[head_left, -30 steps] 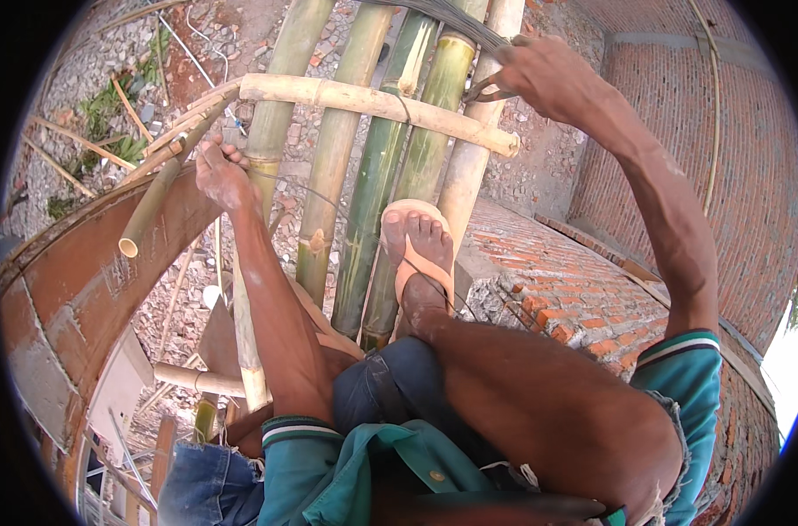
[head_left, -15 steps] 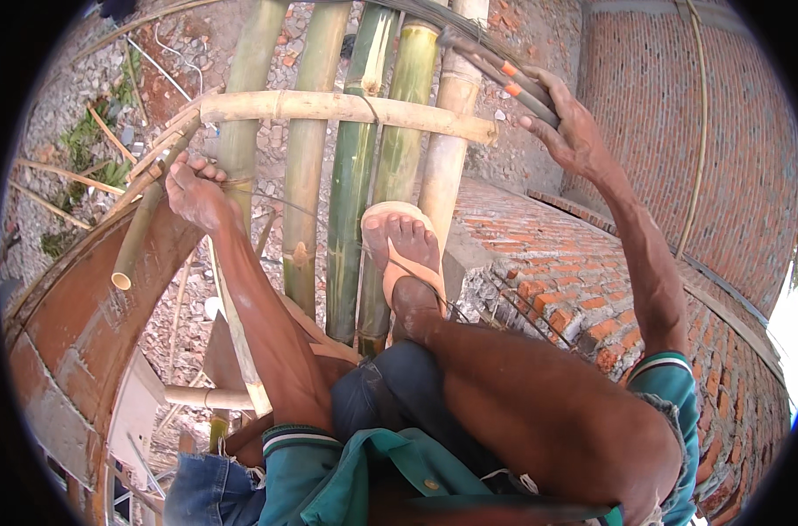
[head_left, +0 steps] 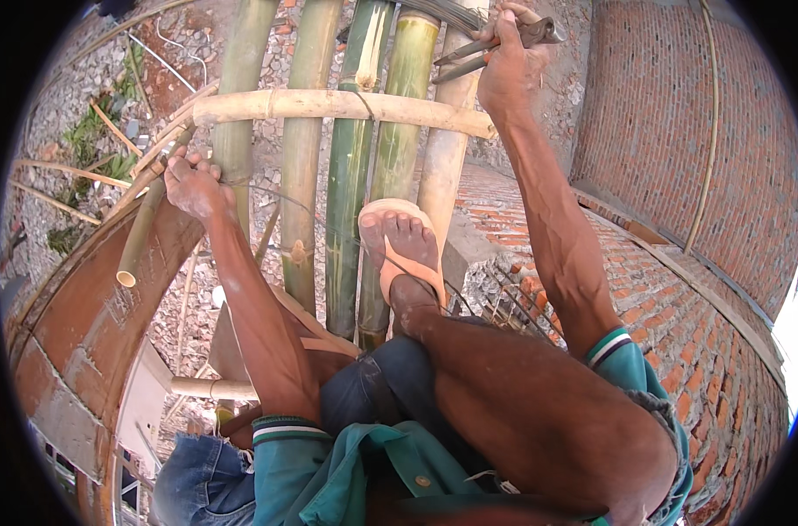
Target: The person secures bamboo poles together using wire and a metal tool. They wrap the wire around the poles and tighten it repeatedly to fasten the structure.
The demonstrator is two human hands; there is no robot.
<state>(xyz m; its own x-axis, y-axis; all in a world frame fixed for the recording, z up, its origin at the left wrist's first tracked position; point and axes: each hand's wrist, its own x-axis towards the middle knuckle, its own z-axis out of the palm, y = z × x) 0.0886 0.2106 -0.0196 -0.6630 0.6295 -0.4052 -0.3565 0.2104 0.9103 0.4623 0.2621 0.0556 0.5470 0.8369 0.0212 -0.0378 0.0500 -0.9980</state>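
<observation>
My right hand (head_left: 515, 74) is closed around a dark pair of pincers (head_left: 539, 33). Their jaws point right, and the two handles stick out leftward over the pale bamboo pole. On the left, my left hand (head_left: 195, 186) has its fingers curled beside the leftmost bamboo pole (head_left: 234, 145). From those fingers a thin dark wire (head_left: 276, 194) runs right, across the gap between poles. A split bamboo crosspiece (head_left: 320, 104) lies over the row of upright poles, with a wire tie around it near the green pole (head_left: 346, 184).
My sandalled foot (head_left: 403, 241) rests on the poles. A bundle of dark wire (head_left: 452, 13) lies at the top. To the right are a rough brick wall (head_left: 671, 307) and a bamboo stick (head_left: 708, 131). Rubble (head_left: 74, 79) and a curved brown board (head_left: 110, 298) are at left.
My right hand has moved left and up, and the pincers have turned round so their jaws now point right. My left hand has hardly moved.
</observation>
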